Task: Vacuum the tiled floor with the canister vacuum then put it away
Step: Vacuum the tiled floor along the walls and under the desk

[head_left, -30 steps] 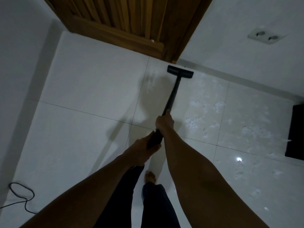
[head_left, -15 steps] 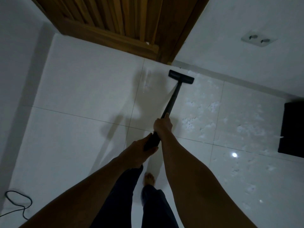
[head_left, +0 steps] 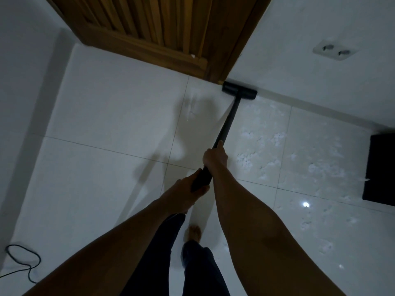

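Observation:
A black vacuum wand (head_left: 228, 122) runs from my hands out to its flat floor head (head_left: 239, 90), which lies on the white tiled floor (head_left: 102, 159) against the base of the wall beside the wooden door's corner. My right hand (head_left: 214, 155) grips the wand higher up, thumb along the tube. My left hand (head_left: 186, 190) grips the lower, thicker end of the wand close to my body. The canister itself is out of view.
A slatted wooden door (head_left: 154, 28) stands ahead. White walls close in at left and right, with a wall socket (head_left: 334, 52) on the right one. A black box (head_left: 380, 169) sits at the right edge. A black cable (head_left: 23, 261) loops on the floor at lower left. My bare foot (head_left: 193, 232) stands below the hands.
The floor head pulled back from the wall half a second ago, then pushed forward again to the wall base by the door corner. Both hands kept their grip on the wand.

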### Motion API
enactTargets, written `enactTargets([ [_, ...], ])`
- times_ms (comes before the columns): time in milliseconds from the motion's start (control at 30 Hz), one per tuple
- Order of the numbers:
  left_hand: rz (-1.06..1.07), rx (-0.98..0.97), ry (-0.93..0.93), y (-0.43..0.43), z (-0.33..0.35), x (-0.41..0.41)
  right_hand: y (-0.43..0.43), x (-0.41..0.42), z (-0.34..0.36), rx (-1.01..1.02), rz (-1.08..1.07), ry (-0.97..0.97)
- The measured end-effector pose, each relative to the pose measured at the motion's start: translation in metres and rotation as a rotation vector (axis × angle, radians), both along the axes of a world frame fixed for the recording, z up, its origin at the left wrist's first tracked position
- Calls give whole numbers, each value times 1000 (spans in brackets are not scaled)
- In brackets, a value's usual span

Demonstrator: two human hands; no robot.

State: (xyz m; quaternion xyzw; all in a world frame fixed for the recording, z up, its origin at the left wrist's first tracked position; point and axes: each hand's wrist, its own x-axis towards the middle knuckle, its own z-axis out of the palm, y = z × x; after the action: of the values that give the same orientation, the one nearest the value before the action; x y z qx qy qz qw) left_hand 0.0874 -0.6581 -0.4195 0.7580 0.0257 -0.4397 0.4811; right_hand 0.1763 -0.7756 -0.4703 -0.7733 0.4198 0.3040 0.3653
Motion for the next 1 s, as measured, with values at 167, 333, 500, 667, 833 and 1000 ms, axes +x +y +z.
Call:
enactTargets([
  [167,-22,100,14,-4,17,-21,0,-21,14,16,27,-16],
  [333,10,142,28,-16,30,-65,-11,-66,27,53,45,-38],
  [500,18,192,-19,-36,36,-134,-32,-130,34,65,86,-55],
  [667,81,168,13,-56,41,-227,-55,-216,50,88,116,-72],
  [833,122,130,-63,-71,68,-314,-66,-302,56,100,117,-71],
  [1000,76,107,-90,-69,86,-390,-63,-379,60,66,199,-53],
])
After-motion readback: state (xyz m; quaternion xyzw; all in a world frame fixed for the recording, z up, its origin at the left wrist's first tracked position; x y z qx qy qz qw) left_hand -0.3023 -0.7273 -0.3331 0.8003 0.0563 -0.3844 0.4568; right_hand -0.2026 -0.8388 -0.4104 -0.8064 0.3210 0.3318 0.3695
